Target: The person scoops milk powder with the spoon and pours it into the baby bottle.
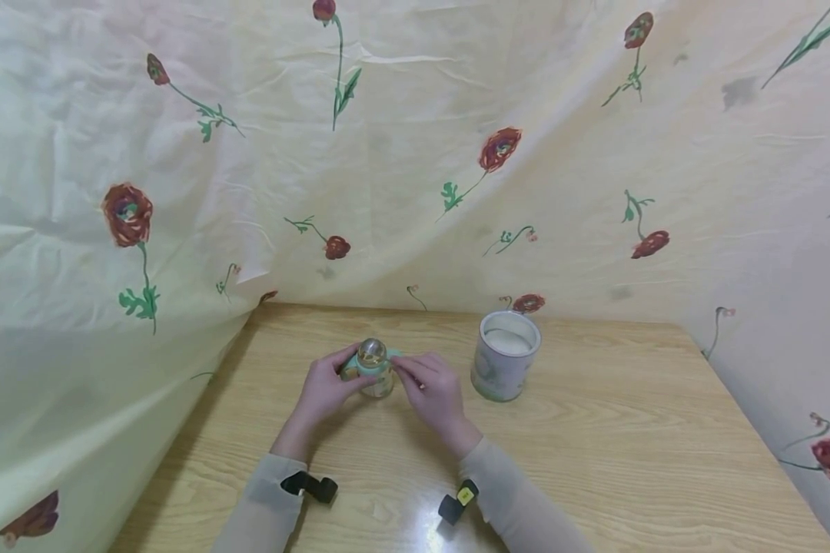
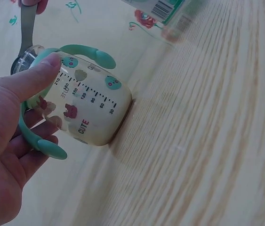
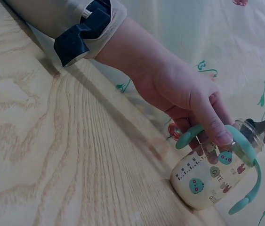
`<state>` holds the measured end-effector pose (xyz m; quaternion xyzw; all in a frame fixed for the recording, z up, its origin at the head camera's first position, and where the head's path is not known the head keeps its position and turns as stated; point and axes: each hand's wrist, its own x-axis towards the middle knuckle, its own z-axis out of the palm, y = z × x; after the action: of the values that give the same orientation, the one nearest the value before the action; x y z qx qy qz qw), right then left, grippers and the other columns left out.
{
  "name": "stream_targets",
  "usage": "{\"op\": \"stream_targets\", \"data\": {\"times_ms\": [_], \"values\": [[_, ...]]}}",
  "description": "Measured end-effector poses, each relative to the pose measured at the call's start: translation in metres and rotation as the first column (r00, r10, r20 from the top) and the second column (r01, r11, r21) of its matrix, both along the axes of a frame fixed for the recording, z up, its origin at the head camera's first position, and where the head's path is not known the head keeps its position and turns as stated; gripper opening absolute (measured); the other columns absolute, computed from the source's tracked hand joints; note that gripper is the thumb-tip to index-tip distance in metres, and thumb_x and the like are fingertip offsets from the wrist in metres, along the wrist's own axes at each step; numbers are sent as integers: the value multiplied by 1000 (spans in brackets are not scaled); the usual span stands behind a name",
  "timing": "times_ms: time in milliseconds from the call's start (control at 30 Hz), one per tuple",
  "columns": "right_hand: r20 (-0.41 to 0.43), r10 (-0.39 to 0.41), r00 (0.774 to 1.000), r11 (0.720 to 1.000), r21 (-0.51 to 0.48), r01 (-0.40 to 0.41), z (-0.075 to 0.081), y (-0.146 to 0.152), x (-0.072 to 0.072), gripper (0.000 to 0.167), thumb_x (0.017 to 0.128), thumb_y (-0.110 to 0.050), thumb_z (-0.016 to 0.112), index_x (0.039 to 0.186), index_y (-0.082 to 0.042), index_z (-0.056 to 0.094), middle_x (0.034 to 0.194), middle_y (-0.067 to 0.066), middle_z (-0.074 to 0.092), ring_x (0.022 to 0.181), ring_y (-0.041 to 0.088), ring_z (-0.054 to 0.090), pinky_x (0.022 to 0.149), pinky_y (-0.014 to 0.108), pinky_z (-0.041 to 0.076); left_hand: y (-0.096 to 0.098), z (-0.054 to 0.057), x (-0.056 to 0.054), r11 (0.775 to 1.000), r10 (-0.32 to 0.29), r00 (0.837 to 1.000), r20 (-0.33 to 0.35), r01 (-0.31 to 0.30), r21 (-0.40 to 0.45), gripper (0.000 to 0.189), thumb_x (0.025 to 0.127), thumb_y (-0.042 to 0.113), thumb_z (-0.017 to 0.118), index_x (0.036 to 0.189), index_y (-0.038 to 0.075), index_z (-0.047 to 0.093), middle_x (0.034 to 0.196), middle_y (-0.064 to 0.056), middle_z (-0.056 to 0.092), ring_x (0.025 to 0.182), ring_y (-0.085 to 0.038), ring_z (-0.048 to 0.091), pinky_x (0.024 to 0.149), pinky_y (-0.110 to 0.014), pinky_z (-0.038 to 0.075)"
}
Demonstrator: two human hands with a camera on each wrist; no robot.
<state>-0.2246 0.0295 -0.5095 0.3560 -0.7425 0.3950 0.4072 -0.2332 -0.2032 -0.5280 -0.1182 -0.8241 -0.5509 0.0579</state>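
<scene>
A clear baby bottle [image 2: 83, 101] with mint-green handles, a printed scale and small cartoon animals stands upright on the table. My left hand [image 1: 325, 388] grips it around the upper body, thumb in front at the handle ring and fingers behind. Pale contents show inside. With the thumb and fingers of my right hand [image 1: 437, 390] I pinch the handle of a metal spoon [image 2: 27, 26]. The spoon's end lies at the bottle's open mouth, and its bowl is partly hidden by the glass rim in the left wrist view.
To the right of my right hand stands an open tin [image 1: 501, 369], pale with a printed side. The wooden table [image 1: 595, 445] carries everything. A flowered cloth [image 1: 401, 184] hangs behind the table and along its sides.
</scene>
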Motion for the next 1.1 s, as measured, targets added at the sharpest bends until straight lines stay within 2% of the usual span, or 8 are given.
{"op": "stream_targets", "data": {"times_ms": [133,267,567,1100], "values": [[70,-1,998,998,-68,6,0,-1,0,19,89,5,83,106,-2,83,87,4,79,68,12,65,61,18,55,0,2,1,1000,9,1000,2,-8,-10,69,85,33,94,147,20,66,145,-2,68,136,-28,61,118,-51,46],[97,0,995,991,-132,12,0,-1,0,18,90,6,82,106,-3,83,85,3,78,66,12,65,59,19,54,0,2,2,1000,18,1000,-2,-18,-18,71,84,30,94,148,17,66,145,-5,67,136,-31,61,117,-53,46],[16,-3,1000,999,-45,4,2,-1,1,21,86,6,85,104,-4,84,92,5,81,72,16,70,64,23,57,-1,1,1,1000,0,1000,-18,0,-18,70,85,33,93,148,17,66,144,-4,68,136,-28,62,117,-52,46],[12,18,1000,999,-50,-17,-1,-2,0,19,85,6,85,102,-3,84,90,6,80,67,14,66,61,17,54,1,0,0,1000,2,1000,-19,-2,-15,69,85,29,93,148,16,66,145,-5,67,136,-29,62,117,-53,46]]}}
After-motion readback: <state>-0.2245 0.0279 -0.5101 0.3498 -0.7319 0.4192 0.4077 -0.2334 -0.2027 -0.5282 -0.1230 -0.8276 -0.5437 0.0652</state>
